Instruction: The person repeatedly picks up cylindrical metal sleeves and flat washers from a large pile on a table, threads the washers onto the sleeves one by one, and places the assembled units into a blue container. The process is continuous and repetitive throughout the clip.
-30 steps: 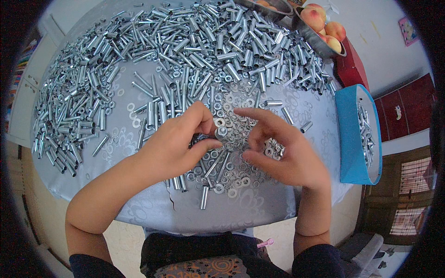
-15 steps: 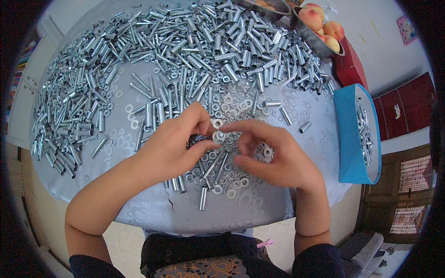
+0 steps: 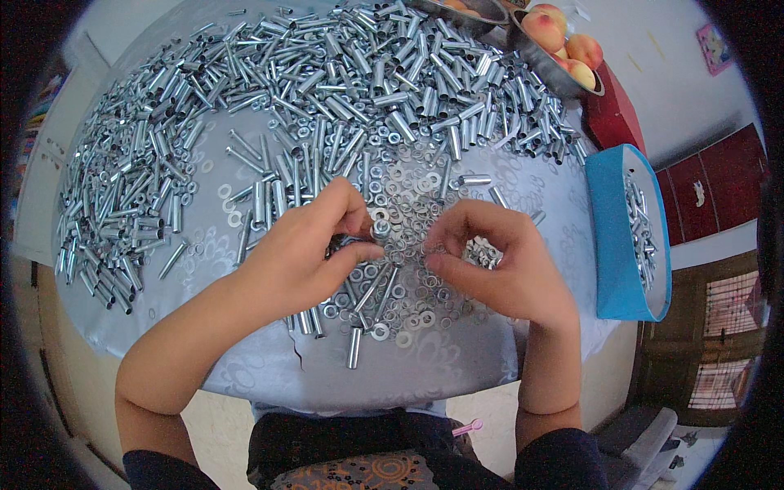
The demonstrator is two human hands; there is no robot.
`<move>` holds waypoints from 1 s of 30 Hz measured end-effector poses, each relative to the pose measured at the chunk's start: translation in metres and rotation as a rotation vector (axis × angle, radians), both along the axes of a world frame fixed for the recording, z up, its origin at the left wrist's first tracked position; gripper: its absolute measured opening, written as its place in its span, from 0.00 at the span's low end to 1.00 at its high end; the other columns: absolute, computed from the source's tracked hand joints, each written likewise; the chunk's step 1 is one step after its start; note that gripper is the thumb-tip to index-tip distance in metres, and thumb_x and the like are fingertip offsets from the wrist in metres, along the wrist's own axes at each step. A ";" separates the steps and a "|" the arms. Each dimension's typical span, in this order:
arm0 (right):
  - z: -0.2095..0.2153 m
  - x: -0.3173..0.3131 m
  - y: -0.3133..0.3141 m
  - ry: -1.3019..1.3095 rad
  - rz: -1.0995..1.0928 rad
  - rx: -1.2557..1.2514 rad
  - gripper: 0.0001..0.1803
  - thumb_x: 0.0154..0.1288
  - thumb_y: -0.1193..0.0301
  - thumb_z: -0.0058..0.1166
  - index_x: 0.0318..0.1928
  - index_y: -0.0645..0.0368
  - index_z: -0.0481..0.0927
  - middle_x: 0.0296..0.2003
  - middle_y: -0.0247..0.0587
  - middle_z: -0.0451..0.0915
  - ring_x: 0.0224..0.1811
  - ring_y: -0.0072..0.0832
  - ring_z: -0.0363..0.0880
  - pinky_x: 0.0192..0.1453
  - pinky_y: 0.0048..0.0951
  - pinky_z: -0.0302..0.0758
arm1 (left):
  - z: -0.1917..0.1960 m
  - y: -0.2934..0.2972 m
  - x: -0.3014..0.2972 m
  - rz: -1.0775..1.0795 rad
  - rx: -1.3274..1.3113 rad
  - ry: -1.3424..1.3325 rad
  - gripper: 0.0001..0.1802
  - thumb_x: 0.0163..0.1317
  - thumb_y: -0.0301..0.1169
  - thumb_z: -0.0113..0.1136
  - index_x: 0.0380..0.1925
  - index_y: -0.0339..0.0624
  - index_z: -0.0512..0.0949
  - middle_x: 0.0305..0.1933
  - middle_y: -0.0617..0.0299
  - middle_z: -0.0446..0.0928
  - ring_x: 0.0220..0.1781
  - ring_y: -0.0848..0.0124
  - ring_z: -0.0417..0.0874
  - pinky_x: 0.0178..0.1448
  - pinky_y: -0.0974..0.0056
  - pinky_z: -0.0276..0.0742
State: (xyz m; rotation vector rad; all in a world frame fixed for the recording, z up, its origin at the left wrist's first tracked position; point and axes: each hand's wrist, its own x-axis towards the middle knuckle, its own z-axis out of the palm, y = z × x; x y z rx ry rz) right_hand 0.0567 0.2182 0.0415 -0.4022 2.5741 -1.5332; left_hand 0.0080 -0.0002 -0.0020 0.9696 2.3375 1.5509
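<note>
My left hand [image 3: 314, 241] is closed around a shiny metal bolt [image 3: 380, 229]. Its end, with a washer or nut on it, pokes out between thumb and index finger; most of its length is hidden by the hand. To the right, my right hand [image 3: 498, 257] hovers over the washers with thumb and index finger drawn close together. Anything between those fingertips is too small to make out. Loose flat and spring washers [image 3: 404, 306] lie under and between both hands. Two long bolts [image 3: 376, 292] rest among them, and a metal sleeve [image 3: 354, 347] lies nearer me.
A big heap of metal sleeves, bolts and nuts [image 3: 327, 82] covers the far and left parts of the cloth-covered table [image 3: 269, 359]. At right stands a blue box [image 3: 608, 245] holding metal parts. Behind it are a red box [image 3: 612, 118] and a metal bowl [image 3: 531, 61] of peaches.
My right hand has drawn away from the bolt end toward the right, its thumb and index finger coming closer together. My left hand keeps hold of the bolt in nearly the same place.
</note>
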 end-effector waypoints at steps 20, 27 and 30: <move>-0.022 -0.006 -0.012 0.129 0.073 0.117 0.16 0.57 0.71 0.65 0.45 0.61 0.78 0.27 0.37 0.77 0.28 0.25 0.75 0.34 0.26 0.73 | -0.006 -0.002 0.002 -0.033 0.003 -0.084 0.21 0.58 0.24 0.65 0.44 0.38 0.63 0.39 0.53 0.80 0.47 0.66 0.84 0.49 0.66 0.78; -0.023 -0.006 -0.010 0.143 0.090 0.099 0.14 0.58 0.70 0.65 0.42 0.63 0.78 0.27 0.39 0.78 0.29 0.24 0.77 0.34 0.25 0.73 | -0.011 0.000 0.002 -0.047 0.037 -0.040 0.25 0.55 0.26 0.68 0.47 0.37 0.63 0.37 0.53 0.81 0.44 0.67 0.85 0.49 0.67 0.77; -0.023 -0.011 -0.005 0.066 -0.089 0.021 0.14 0.59 0.68 0.64 0.41 0.63 0.78 0.28 0.36 0.78 0.28 0.23 0.76 0.33 0.24 0.73 | -0.010 0.001 0.004 -0.063 0.014 0.023 0.33 0.53 0.26 0.70 0.53 0.38 0.60 0.43 0.54 0.79 0.48 0.66 0.81 0.56 0.64 0.74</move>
